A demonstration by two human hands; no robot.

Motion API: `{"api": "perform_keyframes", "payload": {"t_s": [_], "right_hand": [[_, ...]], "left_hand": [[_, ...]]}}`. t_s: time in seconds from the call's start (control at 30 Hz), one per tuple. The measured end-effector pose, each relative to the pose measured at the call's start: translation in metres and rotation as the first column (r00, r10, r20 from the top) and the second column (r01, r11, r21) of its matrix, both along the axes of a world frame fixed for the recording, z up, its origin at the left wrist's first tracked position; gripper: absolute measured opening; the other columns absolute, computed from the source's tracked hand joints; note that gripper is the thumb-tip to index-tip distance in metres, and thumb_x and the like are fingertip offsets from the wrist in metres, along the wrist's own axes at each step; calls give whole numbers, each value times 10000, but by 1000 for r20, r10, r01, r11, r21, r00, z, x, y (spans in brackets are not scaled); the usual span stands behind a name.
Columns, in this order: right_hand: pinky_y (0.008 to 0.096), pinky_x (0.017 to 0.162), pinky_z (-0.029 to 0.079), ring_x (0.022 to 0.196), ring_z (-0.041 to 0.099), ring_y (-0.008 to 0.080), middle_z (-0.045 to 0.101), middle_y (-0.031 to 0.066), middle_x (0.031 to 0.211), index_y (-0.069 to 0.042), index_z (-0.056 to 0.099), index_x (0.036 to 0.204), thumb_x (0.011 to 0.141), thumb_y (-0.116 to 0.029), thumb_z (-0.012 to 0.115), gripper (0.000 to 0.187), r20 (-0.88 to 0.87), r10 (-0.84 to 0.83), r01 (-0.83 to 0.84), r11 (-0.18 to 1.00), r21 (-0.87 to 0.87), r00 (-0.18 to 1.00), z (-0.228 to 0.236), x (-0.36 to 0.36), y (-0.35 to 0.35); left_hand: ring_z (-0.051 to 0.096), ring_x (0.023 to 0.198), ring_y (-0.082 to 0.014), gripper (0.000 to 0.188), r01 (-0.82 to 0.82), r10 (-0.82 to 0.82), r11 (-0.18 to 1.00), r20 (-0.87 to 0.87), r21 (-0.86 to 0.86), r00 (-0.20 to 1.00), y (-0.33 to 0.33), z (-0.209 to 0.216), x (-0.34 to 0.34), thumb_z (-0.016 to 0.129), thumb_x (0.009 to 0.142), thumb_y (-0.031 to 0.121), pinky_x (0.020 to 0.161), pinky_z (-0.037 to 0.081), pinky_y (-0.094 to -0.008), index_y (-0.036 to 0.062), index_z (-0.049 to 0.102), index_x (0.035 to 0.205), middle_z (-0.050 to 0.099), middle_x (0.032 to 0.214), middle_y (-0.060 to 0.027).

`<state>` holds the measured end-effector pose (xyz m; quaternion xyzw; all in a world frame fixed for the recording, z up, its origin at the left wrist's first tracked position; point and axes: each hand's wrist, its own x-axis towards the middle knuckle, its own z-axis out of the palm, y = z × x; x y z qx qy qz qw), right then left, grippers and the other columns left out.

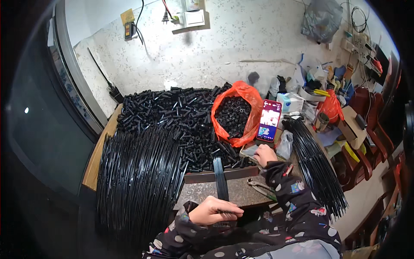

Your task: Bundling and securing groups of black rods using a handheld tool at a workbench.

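Observation:
My left hand (215, 210) is wrapped round a small bundle of thin black rods (221, 185). Their paler far ends rest at the front of a heap of short black plastic tubes (172, 110). Over a small shallow tray (248, 150) just below the phone, my right hand (265, 155) has its fingers bent and drawn together. What its fingertips hold, if anything, is hidden. Close by lies a clear plastic bag (284, 145). A pair of pliers (261, 188) lies on the table below my right hand.
An orange-red bag (254, 110) full of small black parts stands open on the heap, beside an upright lit phone (269, 121). Long black rods (138, 181) are piled at left, with another bundle (317, 166) at right. A reddish-brown wooden chair (366, 112) stands at far right.

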<state>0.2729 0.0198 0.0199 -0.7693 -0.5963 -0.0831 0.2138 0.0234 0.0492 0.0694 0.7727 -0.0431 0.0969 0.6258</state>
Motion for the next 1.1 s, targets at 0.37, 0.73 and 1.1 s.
{"api": "perform_keyframes", "payload": {"t_s": [0.37, 0.73, 1.1], "right_hand": [[303, 625, 348, 723, 423, 205, 477, 43, 695, -52, 541, 623, 594, -104, 544, 60, 143, -26, 19, 999, 48, 989, 13, -10, -10], [228, 570, 409, 636, 533, 126, 552, 96, 709, -16, 535, 816, 670, -102, 561, 171, -828, 458, -480, 834, 274, 322, 22, -119, -66], [202, 585, 409, 655, 510, 88, 561, 58, 723, 30, 530, 828, 707, -16, 486, 136, -872, 435, -364, 868, 338, 226, 69, -115, -51]], "left_hand": [[520, 806, -223, 246, 19, -20, 998, 15, 58, 1000, 11, 12, 10, 569, 626, 33, 751, 378, -291, -10, 531, 865, 552, 817, -123], [432, 930, -238, 448, -6, -109, 867, 202, 498, 973, 32, -121, 24, 555, 590, 150, 838, 301, -354, 35, 419, 1001, 474, 961, -89], [479, 787, -268, 329, -210, 104, 856, 240, 473, 965, 27, -87, 38, 575, 632, 212, 672, 384, -320, 51, 475, 901, 485, 871, -119]]}}
